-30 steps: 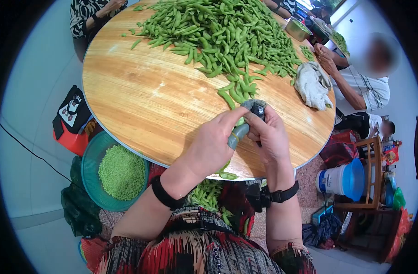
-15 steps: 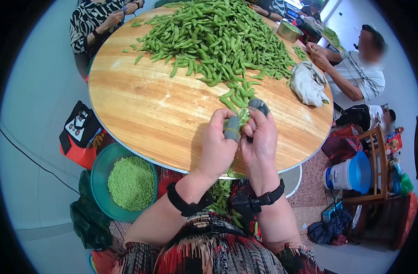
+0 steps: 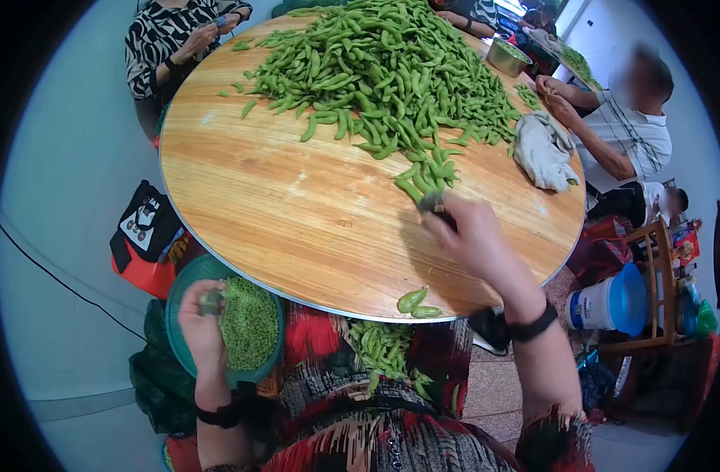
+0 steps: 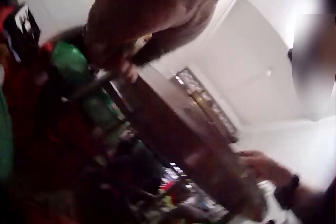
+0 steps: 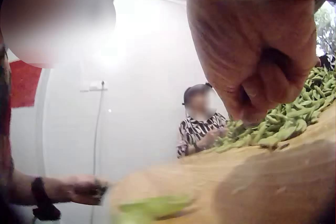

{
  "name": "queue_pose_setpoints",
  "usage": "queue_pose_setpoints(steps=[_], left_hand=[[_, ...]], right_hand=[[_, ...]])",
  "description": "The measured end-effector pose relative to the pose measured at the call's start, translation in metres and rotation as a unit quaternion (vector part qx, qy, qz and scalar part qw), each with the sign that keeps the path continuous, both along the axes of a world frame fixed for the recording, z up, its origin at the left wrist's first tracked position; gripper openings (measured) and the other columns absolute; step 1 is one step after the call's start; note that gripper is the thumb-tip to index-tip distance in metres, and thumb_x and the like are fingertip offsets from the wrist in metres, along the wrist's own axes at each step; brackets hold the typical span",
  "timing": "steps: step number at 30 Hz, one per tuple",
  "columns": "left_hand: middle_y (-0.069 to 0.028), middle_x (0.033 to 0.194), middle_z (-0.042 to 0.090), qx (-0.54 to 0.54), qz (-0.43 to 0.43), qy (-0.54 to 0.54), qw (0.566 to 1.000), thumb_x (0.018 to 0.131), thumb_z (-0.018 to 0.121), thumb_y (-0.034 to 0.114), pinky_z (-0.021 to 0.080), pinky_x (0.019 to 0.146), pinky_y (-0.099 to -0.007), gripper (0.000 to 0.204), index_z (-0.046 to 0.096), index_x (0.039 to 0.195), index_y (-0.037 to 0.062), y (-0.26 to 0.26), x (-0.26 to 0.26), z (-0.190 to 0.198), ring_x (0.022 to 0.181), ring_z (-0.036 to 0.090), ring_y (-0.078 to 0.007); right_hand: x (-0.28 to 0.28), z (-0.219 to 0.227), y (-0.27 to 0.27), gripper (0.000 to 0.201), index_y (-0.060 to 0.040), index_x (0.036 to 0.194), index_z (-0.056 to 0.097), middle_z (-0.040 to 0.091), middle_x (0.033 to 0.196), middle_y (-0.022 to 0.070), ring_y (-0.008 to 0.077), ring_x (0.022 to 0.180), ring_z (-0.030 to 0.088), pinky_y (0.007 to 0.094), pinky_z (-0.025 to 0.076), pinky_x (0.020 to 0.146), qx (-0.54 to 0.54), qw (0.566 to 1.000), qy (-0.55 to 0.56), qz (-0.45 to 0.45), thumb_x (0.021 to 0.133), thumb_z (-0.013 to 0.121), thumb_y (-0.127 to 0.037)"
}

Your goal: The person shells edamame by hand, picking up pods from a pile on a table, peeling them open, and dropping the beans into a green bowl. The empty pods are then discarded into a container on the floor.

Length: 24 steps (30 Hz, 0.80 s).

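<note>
A large heap of green soybean pods covers the far half of the round wooden table. My right hand is at the heap's near edge; a dark cover on one fingertip touches the closest pods. In the right wrist view its fingers are curled, with nothing visible inside them. My left hand hangs below the table over a teal basket of shelled beans, fingers curled, contents hidden. Two pods lie at the table's near edge.
More pods lie in my lap. A white cloth and a metal bowl sit at the table's right. Other people sit at the far left and right. A red-black bag and a white bucket stand on the floor.
Both hands were together at the near edge, working one pod. My left hand has dropped down to the basket; my right hand has reached forward to the heap. Two pods now lie at the edge.
</note>
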<state>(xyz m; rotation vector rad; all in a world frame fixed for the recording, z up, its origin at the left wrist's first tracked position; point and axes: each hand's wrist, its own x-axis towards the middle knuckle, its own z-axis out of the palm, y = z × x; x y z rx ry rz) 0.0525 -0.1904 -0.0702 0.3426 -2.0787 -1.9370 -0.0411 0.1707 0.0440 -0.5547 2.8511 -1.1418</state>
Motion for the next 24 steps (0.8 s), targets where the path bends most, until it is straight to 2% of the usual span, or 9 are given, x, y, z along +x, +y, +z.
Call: queue_pose_setpoints(steps=[2, 5, 6, 9, 15, 19, 21, 22, 24], left_hand=[[-0.0152, 0.120, 0.053, -0.397, -0.094, -0.131, 0.904, 0.078, 0.062, 0.004, 0.033, 0.099, -0.0344, 0.029, 0.059, 0.106, -0.0005, -0.015, 0.014, -0.009, 0.114, 0.048, -0.0292], [-0.0223, 0.120, 0.051, -0.506, -0.004, -0.041, 0.862, 0.076, 0.066, 0.011, 0.037, 0.095, -0.0375, 0.030, 0.061, 0.105, 0.0019, 0.013, 0.011, 0.018, 0.115, 0.046, -0.0349], [-0.0184, 0.113, 0.055, -0.393, 0.011, -0.014, 0.919, 0.077, 0.064, 0.007, 0.040, 0.091, -0.0357, 0.026, 0.060, 0.102, 0.0008, 0.015, 0.004, 0.021, 0.107, 0.052, -0.0309], [-0.0137, 0.102, 0.058, -0.239, 0.028, 0.096, 0.966, 0.077, 0.060, 0.001, 0.043, 0.085, -0.0320, 0.021, 0.060, 0.097, 0.0001, 0.042, -0.012, 0.051, 0.097, 0.055, -0.0245], [-0.0069, 0.096, 0.055, -0.254, -0.037, 0.160, 0.953, 0.079, 0.054, -0.006, 0.044, 0.079, -0.0246, 0.021, 0.057, 0.099, -0.0007, 0.084, -0.029, 0.073, 0.090, 0.055, -0.0145], [-0.0059, 0.090, 0.057, -0.005, -0.081, 0.078, 0.994, 0.083, 0.055, -0.001, 0.045, 0.070, -0.0247, 0.025, 0.056, 0.107, -0.0002, 0.109, -0.039, 0.075, 0.079, 0.055, -0.0123], [-0.0029, 0.087, 0.054, 0.281, -0.122, 0.004, 0.952, 0.086, 0.054, 0.006, 0.042, 0.065, -0.0233, 0.030, 0.051, 0.115, -0.0022, 0.126, -0.049, 0.087, 0.073, 0.051, -0.0098], [-0.0029, 0.087, 0.054, 0.284, -0.124, 0.001, 0.951, 0.086, 0.054, 0.006, 0.042, 0.065, -0.0233, 0.030, 0.051, 0.115, -0.0022, 0.133, -0.054, 0.089, 0.073, 0.051, -0.0098], [-0.0012, 0.083, 0.052, 0.483, -0.221, -0.074, 0.844, 0.088, 0.053, 0.012, 0.037, 0.061, -0.0213, 0.035, 0.048, 0.119, -0.0040, 0.147, -0.061, 0.091, 0.068, 0.045, -0.0078]], right_hand=[[-0.030, 0.000, -0.005, 0.019, -0.0002, 0.091, 0.059, 0.060, 0.070, 0.0186, 0.0326, 0.066, 0.060, 0.0396, 0.046, 0.061, 0.167, 0.982, 0.082, -0.027, 0.079, 0.059, -0.015], [-0.065, 0.007, -0.038, 0.019, 0.0002, 0.085, 0.059, 0.059, 0.071, 0.0218, 0.0394, 0.071, 0.057, 0.0453, 0.045, 0.064, 0.131, 0.977, 0.145, 0.091, 0.079, 0.056, -0.017], [-0.083, 0.004, -0.056, 0.020, 0.0001, 0.084, 0.060, 0.059, 0.072, 0.0219, 0.0385, 0.072, 0.058, 0.0451, 0.045, 0.065, 0.148, 0.973, 0.149, 0.092, 0.080, 0.055, -0.019], [-0.138, -0.008, -0.112, 0.022, 0.0014, 0.078, 0.062, 0.060, 0.074, 0.0219, 0.0374, 0.074, 0.059, 0.0437, 0.047, 0.068, 0.188, 0.972, 0.129, 0.061, 0.079, 0.054, -0.019], [-0.160, -0.035, -0.153, 0.020, 0.0034, 0.074, 0.062, 0.063, 0.076, 0.0199, 0.0363, 0.072, 0.062, 0.0417, 0.051, 0.066, 0.176, 0.971, 0.160, -0.027, 0.077, 0.053, -0.015], [-0.113, -0.018, -0.115, 0.016, -0.0001, 0.080, 0.064, 0.064, 0.078, 0.0187, 0.0309, 0.071, 0.064, 0.0387, 0.051, 0.062, 0.252, 0.961, 0.099, 0.048, 0.076, 0.054, -0.012], [-0.094, -0.021, -0.081, 0.017, -0.0012, 0.078, 0.063, 0.064, 0.071, 0.0126, 0.0224, 0.062, 0.062, 0.0325, 0.049, 0.054, 0.121, 0.985, 0.062, 0.109, 0.079, 0.055, -0.016], [-0.074, -0.008, -0.066, 0.019, -0.0016, 0.077, 0.062, 0.060, 0.066, 0.0083, 0.0165, 0.057, 0.057, 0.0285, 0.044, 0.050, 0.014, 0.991, -0.098, 0.088, 0.081, 0.055, -0.019], [-0.037, 0.011, -0.036, 0.026, -0.0027, 0.073, 0.057, 0.053, 0.059, 0.0017, 0.0076, 0.049, 0.047, 0.0228, 0.036, 0.043, -0.163, 0.923, -0.342, 0.063, 0.085, 0.054, -0.026]])
